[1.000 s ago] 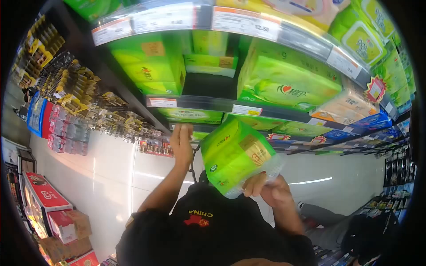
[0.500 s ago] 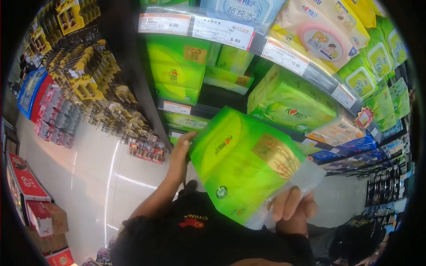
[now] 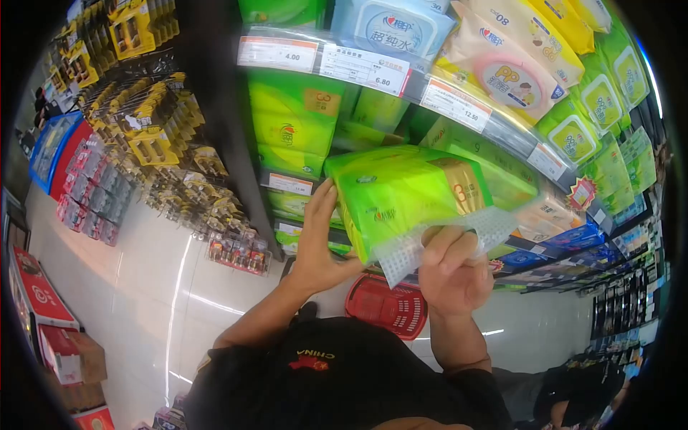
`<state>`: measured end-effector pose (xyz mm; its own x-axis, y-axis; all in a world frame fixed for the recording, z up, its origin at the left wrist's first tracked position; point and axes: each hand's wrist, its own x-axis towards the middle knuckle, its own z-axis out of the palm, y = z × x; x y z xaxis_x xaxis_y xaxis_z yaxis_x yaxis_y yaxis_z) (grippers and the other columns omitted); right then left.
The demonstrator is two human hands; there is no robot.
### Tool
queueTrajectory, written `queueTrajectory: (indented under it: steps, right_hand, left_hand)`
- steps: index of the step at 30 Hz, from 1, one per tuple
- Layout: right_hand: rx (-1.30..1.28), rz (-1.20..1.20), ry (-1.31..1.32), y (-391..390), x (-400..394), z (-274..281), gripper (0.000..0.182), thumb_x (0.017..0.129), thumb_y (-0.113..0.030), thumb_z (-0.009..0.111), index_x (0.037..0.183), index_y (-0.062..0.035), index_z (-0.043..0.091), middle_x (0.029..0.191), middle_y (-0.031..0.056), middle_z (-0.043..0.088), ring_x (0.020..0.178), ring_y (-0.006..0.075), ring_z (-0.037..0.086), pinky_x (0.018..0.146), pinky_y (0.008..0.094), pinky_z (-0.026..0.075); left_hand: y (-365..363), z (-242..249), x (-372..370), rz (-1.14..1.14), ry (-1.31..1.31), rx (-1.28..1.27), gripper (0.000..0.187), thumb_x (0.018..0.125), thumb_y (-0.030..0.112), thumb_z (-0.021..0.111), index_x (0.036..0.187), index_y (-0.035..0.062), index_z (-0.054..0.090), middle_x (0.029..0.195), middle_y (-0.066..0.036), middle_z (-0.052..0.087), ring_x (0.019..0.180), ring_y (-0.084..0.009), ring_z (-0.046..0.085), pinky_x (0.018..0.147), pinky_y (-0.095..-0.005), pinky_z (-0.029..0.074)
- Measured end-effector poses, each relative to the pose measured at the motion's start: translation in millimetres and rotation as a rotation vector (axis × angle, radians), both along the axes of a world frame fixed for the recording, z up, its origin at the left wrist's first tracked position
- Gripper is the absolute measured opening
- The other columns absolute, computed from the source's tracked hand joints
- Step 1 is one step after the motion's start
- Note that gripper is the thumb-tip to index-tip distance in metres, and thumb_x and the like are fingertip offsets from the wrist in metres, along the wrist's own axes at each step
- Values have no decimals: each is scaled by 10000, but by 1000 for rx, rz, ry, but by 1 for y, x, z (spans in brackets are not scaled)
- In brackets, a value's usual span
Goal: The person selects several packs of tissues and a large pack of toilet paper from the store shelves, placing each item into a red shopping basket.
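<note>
A green pack of tissues point(image 3: 408, 188) with a gold band is held between my hands in front of the shelf, tilted. My left hand point(image 3: 315, 247) grips its left end, thumb at the lower edge and fingers up the side. My right hand point(image 3: 453, 269) is closed on the pack's translucent, patterned plastic flap point(image 3: 401, 254), fingers curled. On the shelf behind stand a similar green pack point(image 3: 292, 125) at the left and another green tissue pack point(image 3: 494, 168) at the right, partly hidden by the held one.
A red basket point(image 3: 387, 307) sits on the floor below the pack. Price labels point(image 3: 365, 68) line the shelf edge, with wet-wipe packs point(image 3: 512, 64) above. Hanging yellow-carded goods point(image 3: 154, 115) are at left; red boxes point(image 3: 46, 294) stand lower left. Another person point(image 3: 584, 390) is lower right.
The tissue pack has tipped and moved up toward the shelf, showing less of its broad face. Both hands rose with it. The red basket has come into view beneath.
</note>
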<state>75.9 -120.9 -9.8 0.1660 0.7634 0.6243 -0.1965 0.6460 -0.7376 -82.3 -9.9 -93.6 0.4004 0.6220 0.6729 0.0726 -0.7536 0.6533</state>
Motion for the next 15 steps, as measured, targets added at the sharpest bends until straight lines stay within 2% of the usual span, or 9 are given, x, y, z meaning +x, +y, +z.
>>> queueTrajectory:
  steps: [4,7,10,13,14,15]
  right_hand:
    - [55,-19,-57,8,-8,0,443,957,-476,460,826,-59,531,937,142,574,865,219,435,846,370,322]
    - [94,67,21,15,-1,-8,423,954,-409,524,977,10,577,1075,205,597,1014,282,516,966,454,360]
    - [97,101,122,24,2,-4,398,953,-368,521,1050,16,553,1159,215,575,1090,292,508,1004,475,344]
    - [46,177,151,33,6,9,389,970,-372,462,1101,-17,550,1218,177,552,1230,313,456,1111,495,262]
    - [101,237,129,41,14,6,417,969,-330,473,1189,19,527,1277,212,526,1272,339,448,1124,528,256]
    - [76,244,126,46,15,10,428,970,-313,473,1217,34,509,1291,225,515,1278,344,449,1122,532,267]
  left_hand:
    - [14,4,9,75,15,4,914,730,155,769,1481,-1,271,1474,-285,326,1349,-435,363,1085,-462,357]
    - [24,1,13,75,-26,52,860,747,124,741,1468,-14,294,1458,-283,358,1321,-441,399,1081,-449,367]
    - [30,6,15,56,-31,36,815,764,112,722,1456,-24,316,1445,-275,382,1304,-431,423,1073,-442,374]
    - [34,9,21,74,-42,28,771,793,121,712,1447,-27,333,1414,-272,416,1278,-422,447,1051,-435,389]
    - [36,10,24,81,-57,18,748,804,124,707,1441,-27,344,1394,-272,435,1262,-421,461,1041,-435,396]
    - [38,11,27,90,-71,6,726,816,127,703,1434,-28,356,1375,-273,453,1245,-420,474,1030,-435,403]
